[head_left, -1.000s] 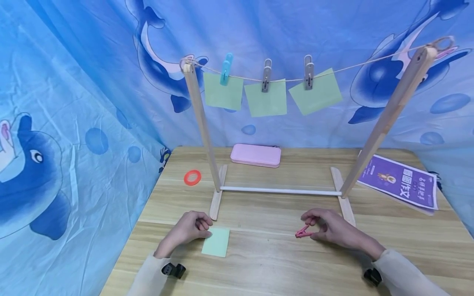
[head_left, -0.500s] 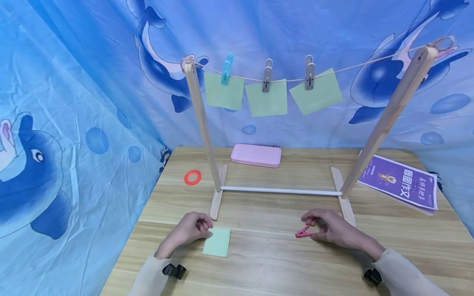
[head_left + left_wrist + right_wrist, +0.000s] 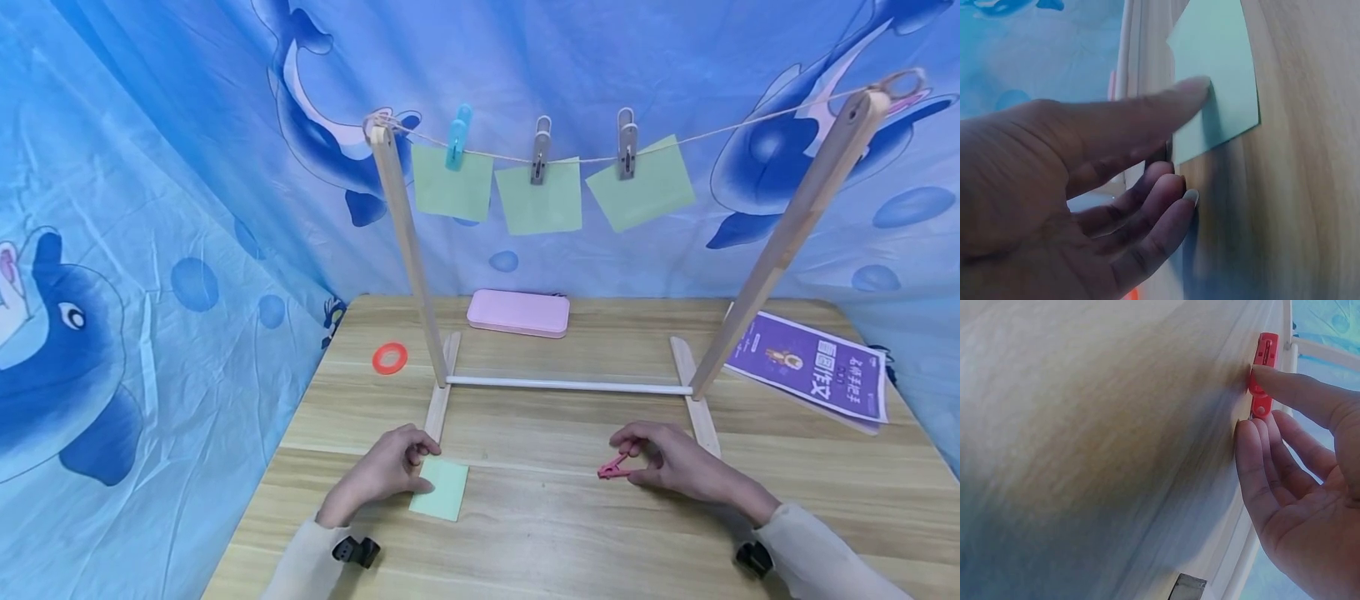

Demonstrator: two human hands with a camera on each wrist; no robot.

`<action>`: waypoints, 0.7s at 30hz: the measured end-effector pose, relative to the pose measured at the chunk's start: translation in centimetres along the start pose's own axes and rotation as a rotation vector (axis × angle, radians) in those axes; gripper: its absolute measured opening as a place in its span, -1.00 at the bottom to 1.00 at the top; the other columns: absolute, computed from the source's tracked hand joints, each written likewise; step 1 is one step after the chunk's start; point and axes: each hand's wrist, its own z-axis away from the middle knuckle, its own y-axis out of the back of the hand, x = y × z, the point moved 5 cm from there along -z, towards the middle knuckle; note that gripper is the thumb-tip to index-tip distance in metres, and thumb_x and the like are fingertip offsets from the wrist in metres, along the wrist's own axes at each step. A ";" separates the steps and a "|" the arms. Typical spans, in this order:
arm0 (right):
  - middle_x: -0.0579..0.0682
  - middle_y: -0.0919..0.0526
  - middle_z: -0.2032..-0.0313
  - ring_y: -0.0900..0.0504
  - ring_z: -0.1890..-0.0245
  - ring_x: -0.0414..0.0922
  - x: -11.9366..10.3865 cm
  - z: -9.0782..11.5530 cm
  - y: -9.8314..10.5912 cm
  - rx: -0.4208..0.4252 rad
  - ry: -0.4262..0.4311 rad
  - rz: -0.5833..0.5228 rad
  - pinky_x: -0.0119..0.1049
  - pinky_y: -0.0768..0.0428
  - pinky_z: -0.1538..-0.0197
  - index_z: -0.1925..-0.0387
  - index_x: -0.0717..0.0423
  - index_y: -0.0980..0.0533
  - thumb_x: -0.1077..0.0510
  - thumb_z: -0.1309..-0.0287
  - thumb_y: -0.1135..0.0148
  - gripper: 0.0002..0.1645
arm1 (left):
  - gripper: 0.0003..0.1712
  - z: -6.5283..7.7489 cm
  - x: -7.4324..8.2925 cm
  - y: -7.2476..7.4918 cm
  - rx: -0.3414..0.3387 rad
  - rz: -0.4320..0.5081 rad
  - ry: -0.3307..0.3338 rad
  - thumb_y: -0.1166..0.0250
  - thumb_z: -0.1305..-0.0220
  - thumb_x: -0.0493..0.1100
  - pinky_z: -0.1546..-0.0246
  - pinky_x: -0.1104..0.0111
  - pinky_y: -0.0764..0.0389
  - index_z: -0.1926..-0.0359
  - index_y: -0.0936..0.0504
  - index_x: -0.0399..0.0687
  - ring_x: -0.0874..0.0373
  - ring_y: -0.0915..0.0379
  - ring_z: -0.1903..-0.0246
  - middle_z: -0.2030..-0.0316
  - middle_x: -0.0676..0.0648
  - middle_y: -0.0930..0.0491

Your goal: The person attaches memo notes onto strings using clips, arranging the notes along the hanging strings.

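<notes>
My left hand (image 3: pixel 386 467) is at a green square of paper (image 3: pixel 444 492) lying on the table. In the left wrist view its straight thumb (image 3: pixel 1191 97) reaches over the paper, while the other fingers bend loosely beside the paper's edge. My right hand (image 3: pixel 671 462) pinches a red clothespin (image 3: pixel 612 468) between thumb and fingers, low over the table; the right wrist view shows the thumb on the clothespin (image 3: pixel 1262 381). Behind both hands, three green papers (image 3: pixel 538 204) hang from a string (image 3: pixel 723 132), held by one blue clothespin (image 3: pixel 458 137) and two grey ones (image 3: pixel 541 150).
A wooden frame with a left post (image 3: pixel 408 250), a right post (image 3: pixel 787 242) and a white crossbar (image 3: pixel 570 385) carries the string. A pink case (image 3: pixel 518 313) lies behind it, a red ring (image 3: pixel 390 358) to the left, a purple booklet (image 3: pixel 810 367) to the right.
My left hand has shifted slightly right, its thumb now further over the green paper and its fingers spread a little more. The right hand and its red clothespin stay in place.
</notes>
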 end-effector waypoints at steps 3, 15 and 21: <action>-0.07 -0.73 0.16 -0.66 0.20 -0.22 -0.1 0.0 0.0 0.007 0.006 0.005 -0.43 -0.64 0.34 -0.09 0.16 -0.61 0.20 -0.07 -0.59 -0.47 | -0.50 0.1 0.4 -0.1 -0.005 -0.009 -0.007 -0.67 0.06 -0.33 0.35 0.48 -0.52 0.05 -0.69 -0.19 0.12 -0.45 0.32 0.30 -0.09 -0.56; -0.09 -0.72 0.16 -0.65 0.20 -0.22 0.0 -0.2 -0.1 -0.005 -0.015 0.004 -0.43 -0.64 0.34 -0.10 0.14 -0.61 0.16 -0.12 -0.57 -0.49 | -0.63 0.3 0.0 -0.3 0.000 -0.032 -0.034 -0.66 0.02 -0.29 0.37 0.50 -0.50 0.18 -0.71 -0.13 0.16 -0.43 0.35 0.35 -0.06 -0.55; -0.10 -0.72 0.17 -0.65 0.21 -0.23 0.0 -0.2 0.0 0.006 -0.007 0.017 -0.41 -0.65 0.33 -0.09 0.15 -0.62 0.16 -0.10 -0.58 -0.49 | -0.48 0.3 0.1 -0.4 0.037 -0.034 -0.049 -0.67 0.05 -0.30 0.35 0.45 -0.60 0.01 -0.71 -0.16 0.14 -0.50 0.32 0.26 -0.07 -0.59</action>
